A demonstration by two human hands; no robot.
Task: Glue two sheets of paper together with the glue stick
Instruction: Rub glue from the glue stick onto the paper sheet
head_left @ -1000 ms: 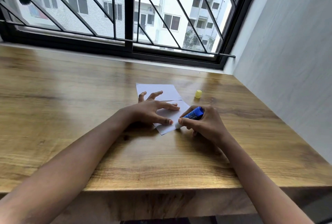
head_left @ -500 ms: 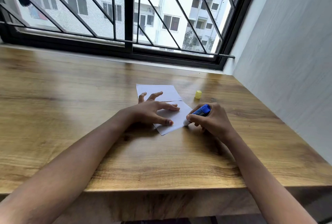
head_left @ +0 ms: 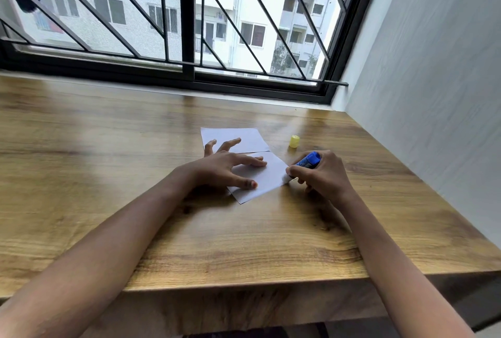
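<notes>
Two white sheets lie on the wooden tabletop (head_left: 108, 147): the far sheet (head_left: 244, 138) lies square, and the near sheet (head_left: 267, 177) meets its front edge at an angle. The left grip (head_left: 225, 168), fingers spread and straight, presses down on the near sheet, with two fingertips reaching over the far sheet. The right grip (head_left: 322, 172) is curled round the blue glue stick (head_left: 309, 160), whose lower end is at the near sheet's right corner. A yellow cap (head_left: 294, 141) stands just beyond, apart from both sheets.

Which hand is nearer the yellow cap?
Right. The right hand, gripping the glue stick, sits just on the near side of the cap; the left hand presses the paper farther to the cap's left.
</notes>
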